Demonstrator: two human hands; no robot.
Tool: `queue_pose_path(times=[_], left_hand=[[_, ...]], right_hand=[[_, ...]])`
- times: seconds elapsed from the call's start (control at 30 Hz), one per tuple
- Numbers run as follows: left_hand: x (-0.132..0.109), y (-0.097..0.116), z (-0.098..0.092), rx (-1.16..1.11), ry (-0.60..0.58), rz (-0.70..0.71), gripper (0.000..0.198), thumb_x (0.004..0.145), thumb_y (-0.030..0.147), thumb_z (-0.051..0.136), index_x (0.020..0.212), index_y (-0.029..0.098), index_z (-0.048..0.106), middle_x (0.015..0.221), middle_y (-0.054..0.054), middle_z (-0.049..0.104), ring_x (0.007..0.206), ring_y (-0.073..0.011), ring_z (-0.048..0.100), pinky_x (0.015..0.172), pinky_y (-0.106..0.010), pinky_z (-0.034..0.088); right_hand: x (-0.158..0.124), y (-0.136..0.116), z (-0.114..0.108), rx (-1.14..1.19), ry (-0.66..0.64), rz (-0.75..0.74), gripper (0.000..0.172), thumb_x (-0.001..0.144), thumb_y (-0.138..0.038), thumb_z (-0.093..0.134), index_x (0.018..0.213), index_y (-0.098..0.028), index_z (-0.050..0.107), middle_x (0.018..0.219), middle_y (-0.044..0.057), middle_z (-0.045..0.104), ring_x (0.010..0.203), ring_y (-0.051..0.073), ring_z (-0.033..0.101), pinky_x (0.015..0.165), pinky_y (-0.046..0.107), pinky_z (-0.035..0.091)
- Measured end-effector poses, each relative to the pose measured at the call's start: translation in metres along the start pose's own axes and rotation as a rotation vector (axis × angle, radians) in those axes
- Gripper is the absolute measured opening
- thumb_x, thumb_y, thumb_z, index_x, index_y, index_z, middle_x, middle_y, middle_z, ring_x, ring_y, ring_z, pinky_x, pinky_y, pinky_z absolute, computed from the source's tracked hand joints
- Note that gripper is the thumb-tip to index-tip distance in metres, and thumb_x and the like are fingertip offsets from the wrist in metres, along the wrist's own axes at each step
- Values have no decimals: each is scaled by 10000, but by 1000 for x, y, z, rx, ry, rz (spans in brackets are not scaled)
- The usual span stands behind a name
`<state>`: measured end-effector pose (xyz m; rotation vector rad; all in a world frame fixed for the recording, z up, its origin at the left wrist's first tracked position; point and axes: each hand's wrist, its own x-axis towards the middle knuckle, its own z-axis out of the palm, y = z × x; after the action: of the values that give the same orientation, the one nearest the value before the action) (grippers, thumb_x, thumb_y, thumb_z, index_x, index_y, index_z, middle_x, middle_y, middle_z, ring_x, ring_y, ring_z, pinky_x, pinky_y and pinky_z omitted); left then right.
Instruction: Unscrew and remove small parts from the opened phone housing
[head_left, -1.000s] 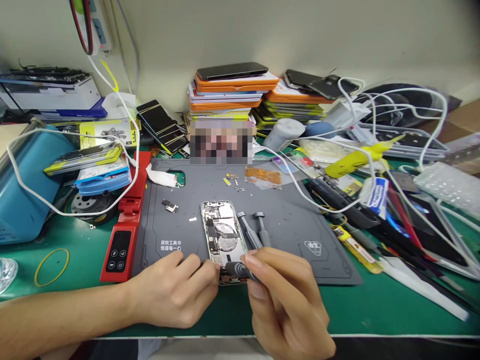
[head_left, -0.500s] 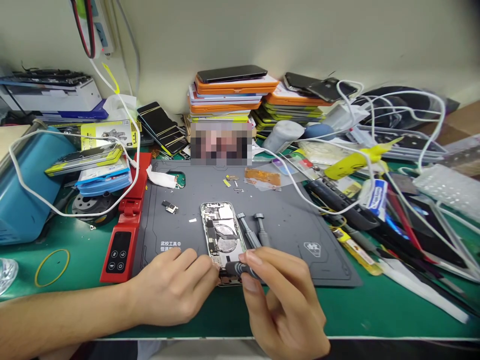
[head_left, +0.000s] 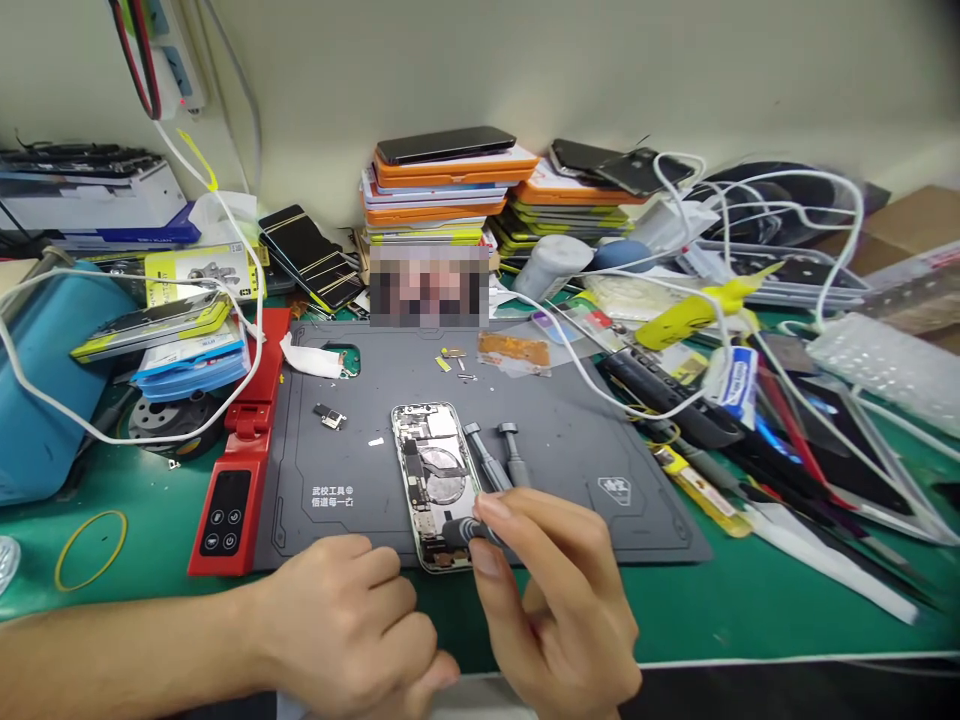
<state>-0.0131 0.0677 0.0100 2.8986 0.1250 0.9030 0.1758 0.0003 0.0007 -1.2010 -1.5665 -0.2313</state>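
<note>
An opened phone [head_left: 433, 480], its inner parts and round charging coil showing, lies on the grey work mat [head_left: 330, 540]. My right hand [head_left: 559, 600] pinches a dark grey screwdriver [head_left: 463, 530] between thumb and fingers over the phone's lower end; its tip cannot be made out. To the left and nearer me, my left hand [head_left: 352, 620] is apart from the phone, fingers curled and thumb towards the right; whatever it may hold is hidden. Two more screwdrivers, one left [head_left: 486, 458] and one right [head_left: 514, 455], lie beside the phone's right edge.
Small parts [head_left: 454, 360] and a loose module [head_left: 330, 416] lie on the mat. A red device with buttons [head_left: 229, 510] borders it on the left. Stacked orange boxes [head_left: 450, 180] stand behind. White cables [head_left: 600, 385] and many tools crowd the right side.
My left hand has drawn back from the phone's lower left edge towards me. My right hand still holds the screwdriver over the phone. The whole view has shifted slightly.
</note>
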Motion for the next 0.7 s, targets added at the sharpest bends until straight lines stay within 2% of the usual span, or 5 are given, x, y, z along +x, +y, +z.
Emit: queue_pose_path(times=[0.17, 0.33, 0.53, 0.63, 0.7], left_hand=[[-2, 3, 4, -118, -108, -100, 373, 1162, 219, 335, 825, 234, 494, 616, 27, 537, 506, -170, 407, 522, -355, 339], [3, -4, -4, -380, -162, -275, 316, 1200, 281, 244, 981, 236, 466, 707, 43, 611, 521, -147, 493, 536, -301, 403], [9, -10, -12, -800, -29, -729, 368, 1180, 430, 507, 900, 207, 591, 633, 67, 610, 530, -92, 544, 501, -181, 424], [11, -12, -9, -876, 53, -791, 337, 1119, 393, 660, 872, 178, 736, 710, 17, 745, 637, -104, 676, 595, -172, 522], [11, -13, -7, -935, 62, -801, 244, 1074, 339, 736, 909, 187, 832, 807, -15, 818, 714, -125, 740, 601, -169, 545]], right_hand=[[0, 1, -2, -6, -16, 7, 579, 954, 24, 632, 1483, -208, 662, 1070, 78, 733, 973, 232, 735, 790, 377, 659], [1, 1, -1, -39, -26, 3, 571, 978, -31, 650, 1528, -182, 616, 1076, 98, 772, 975, 242, 760, 792, 383, 687], [0, 1, 7, -110, -14, -62, 651, 959, -11, 743, 1572, -111, 545, 1037, 117, 838, 853, 207, 802, 708, 296, 689], [-5, 0, 7, 0, 34, 64, 630, 964, -14, 735, 1557, -153, 575, 1014, 102, 836, 794, 194, 807, 634, 268, 681], [-9, 1, 4, 122, 136, 193, 623, 963, -10, 724, 1550, -175, 591, 983, 78, 822, 713, 172, 786, 584, 256, 672]])
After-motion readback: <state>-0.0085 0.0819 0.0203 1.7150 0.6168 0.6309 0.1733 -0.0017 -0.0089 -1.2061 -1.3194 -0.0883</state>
